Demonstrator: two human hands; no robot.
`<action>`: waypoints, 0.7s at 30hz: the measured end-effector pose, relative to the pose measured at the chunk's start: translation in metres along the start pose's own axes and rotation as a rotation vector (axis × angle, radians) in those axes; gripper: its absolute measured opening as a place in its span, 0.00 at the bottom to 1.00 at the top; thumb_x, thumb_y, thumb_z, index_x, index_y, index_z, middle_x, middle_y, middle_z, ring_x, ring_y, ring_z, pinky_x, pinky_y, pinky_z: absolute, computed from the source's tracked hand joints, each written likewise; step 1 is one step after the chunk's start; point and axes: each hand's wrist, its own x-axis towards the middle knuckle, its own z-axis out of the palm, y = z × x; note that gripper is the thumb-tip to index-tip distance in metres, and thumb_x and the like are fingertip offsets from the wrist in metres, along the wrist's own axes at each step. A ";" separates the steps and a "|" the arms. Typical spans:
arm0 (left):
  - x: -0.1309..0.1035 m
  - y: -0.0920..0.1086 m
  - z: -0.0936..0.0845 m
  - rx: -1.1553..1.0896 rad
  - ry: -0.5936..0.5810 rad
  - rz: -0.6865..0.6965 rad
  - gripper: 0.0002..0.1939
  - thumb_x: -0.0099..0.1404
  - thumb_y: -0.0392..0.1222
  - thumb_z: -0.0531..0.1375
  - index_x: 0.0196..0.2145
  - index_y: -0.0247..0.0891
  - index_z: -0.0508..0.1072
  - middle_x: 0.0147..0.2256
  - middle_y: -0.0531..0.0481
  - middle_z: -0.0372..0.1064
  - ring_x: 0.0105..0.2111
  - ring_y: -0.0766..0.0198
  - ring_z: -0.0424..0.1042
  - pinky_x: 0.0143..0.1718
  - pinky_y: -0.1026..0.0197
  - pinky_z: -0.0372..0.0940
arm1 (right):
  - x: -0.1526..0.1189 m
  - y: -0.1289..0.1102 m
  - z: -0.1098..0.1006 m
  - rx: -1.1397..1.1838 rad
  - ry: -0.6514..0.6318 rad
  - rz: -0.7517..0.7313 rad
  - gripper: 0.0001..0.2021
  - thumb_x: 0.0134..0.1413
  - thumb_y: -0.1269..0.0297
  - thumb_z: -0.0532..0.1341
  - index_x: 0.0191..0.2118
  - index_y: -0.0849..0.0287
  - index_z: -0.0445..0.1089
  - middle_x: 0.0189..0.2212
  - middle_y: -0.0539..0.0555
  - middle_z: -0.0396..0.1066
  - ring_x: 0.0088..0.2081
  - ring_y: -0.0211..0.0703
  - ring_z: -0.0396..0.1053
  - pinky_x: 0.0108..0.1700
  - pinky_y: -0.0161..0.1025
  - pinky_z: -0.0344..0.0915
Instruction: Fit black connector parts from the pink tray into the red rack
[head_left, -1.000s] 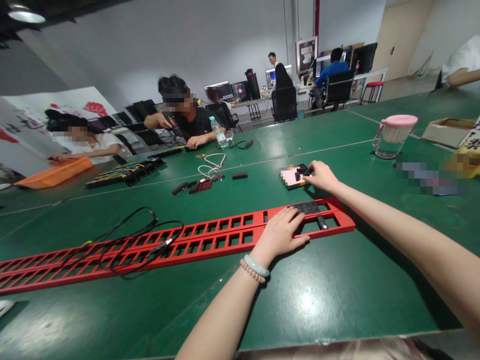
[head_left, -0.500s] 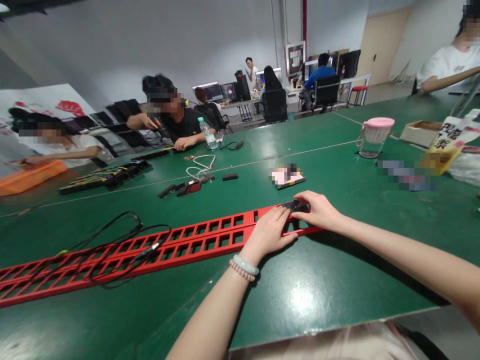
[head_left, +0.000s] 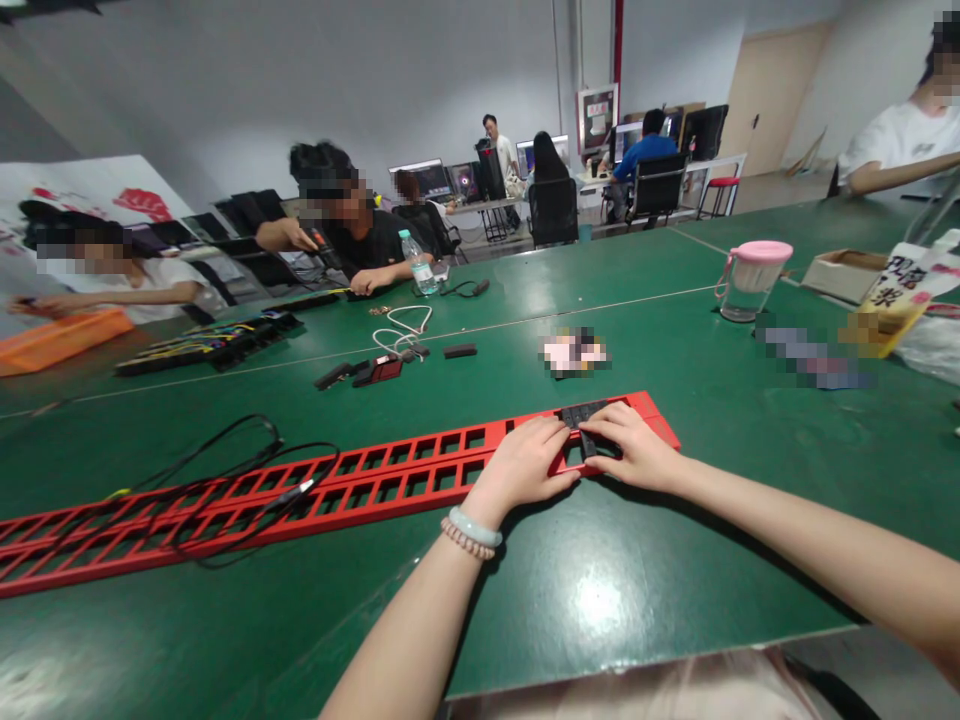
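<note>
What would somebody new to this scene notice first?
Probably the long red frame running across the green table, with the left hand and right hand at its right end. Next, perhaps, the pink-lidded cup at the right, and the orange tray at the far left.

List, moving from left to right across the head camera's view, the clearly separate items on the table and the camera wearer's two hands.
Orange tray → wired black strips → dark red piece → left hand → right hand → pink-lidded cup → open cardboard box
</note>
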 end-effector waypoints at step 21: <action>-0.001 -0.004 0.005 -0.047 0.006 -0.002 0.21 0.59 0.51 0.57 0.46 0.35 0.67 0.43 0.42 0.66 0.44 0.54 0.66 0.46 0.53 0.62 | 0.002 -0.006 0.003 -0.091 -0.119 0.037 0.19 0.53 0.58 0.59 0.50 0.58 0.66 0.43 0.58 0.67 0.46 0.48 0.60 0.47 0.49 0.53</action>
